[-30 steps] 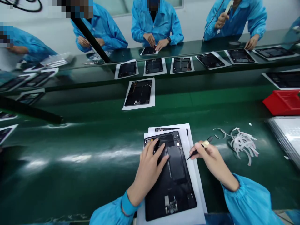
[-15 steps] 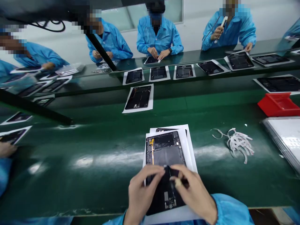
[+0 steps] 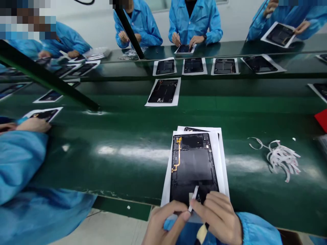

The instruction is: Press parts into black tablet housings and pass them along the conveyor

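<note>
A black tablet housing [image 3: 194, 163] with an orange flex cable [image 3: 178, 154] lies on white paper in front of me. Over its near end, my left hand [image 3: 166, 221] pinches the lower end of a small white strip [image 3: 193, 199] between thumb and index finger. My right hand [image 3: 221, 216] comes in from the right, its index fingertip against the same strip. Under its curled fingers is a slim black tool with a cream-coloured part [image 3: 201, 234]; its kind is unclear. A second housing on paper [image 3: 223, 149] shows from beneath the first.
Curled white liner strips [image 3: 282, 156] lie in a pile to the right. Another housing [image 3: 163, 91] rests farther back, with several more on the raised shelf. A dark post [image 3: 63, 92] slants at left. Beside me sits a co-worker in a blue sleeve [image 3: 22, 160]; others work opposite.
Both hands have moved from the housing's middle to its near edge, and the white strip now shows between them. My view has shifted left. A co-worker opposite has lifted a housing.
</note>
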### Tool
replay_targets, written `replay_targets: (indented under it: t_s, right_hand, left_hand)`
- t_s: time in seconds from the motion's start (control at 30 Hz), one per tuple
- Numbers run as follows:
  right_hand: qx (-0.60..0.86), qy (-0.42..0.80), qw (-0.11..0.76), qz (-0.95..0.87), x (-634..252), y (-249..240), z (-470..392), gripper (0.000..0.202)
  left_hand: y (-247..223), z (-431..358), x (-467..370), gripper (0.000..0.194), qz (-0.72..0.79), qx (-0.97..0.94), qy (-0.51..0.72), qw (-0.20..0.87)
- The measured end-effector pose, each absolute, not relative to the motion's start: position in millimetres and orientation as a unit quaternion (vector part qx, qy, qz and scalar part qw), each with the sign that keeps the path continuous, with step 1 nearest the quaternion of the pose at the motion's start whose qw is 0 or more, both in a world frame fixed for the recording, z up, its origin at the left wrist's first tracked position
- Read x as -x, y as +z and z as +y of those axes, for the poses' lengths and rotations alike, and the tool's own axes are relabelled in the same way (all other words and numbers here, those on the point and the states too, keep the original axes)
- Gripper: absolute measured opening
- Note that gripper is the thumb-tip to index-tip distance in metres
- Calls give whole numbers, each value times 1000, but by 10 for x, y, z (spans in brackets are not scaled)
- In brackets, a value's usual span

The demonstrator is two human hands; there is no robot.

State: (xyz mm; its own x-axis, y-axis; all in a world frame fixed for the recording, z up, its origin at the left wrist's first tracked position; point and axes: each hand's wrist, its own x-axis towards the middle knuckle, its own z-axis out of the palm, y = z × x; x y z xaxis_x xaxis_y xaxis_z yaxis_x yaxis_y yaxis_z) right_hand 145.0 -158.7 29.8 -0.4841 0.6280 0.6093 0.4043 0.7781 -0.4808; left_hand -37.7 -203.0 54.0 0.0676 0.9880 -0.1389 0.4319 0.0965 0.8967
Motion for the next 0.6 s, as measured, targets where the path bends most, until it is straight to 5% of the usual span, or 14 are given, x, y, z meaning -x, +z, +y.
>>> replay_targets:
  t_s: [0.33, 0.47, 0.6]
  right_hand:
    - [331, 143, 249, -899, -1835, 537, -1645, 36]
    - [310, 59, 132, -940, -1842, 842, -1608, 43]
    - [305, 28, 147, -941, -1850, 909, -1493, 42]
  left_hand:
    - [374, -1803, 181, 12, 421, -737, 443, 288]
    - [456, -1709, 101, 18, 400, -805, 408, 160]
    - [533, -1720, 183, 26, 409, -830, 352, 141]
